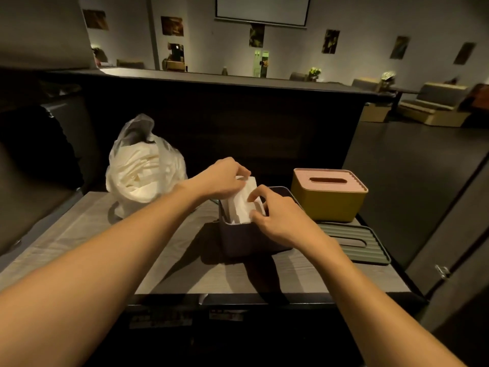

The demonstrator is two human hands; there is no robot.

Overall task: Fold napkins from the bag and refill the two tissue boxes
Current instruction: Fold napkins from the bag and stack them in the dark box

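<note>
Head view: napkin (pixel 244 201) between fingers (pixel 255 197).

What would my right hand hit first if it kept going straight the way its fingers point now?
Most likely the white napkins standing in the dark open box. The right hand already pinches their near edge, and beyond them sits the left hand. Depth is hard to judge.
</note>
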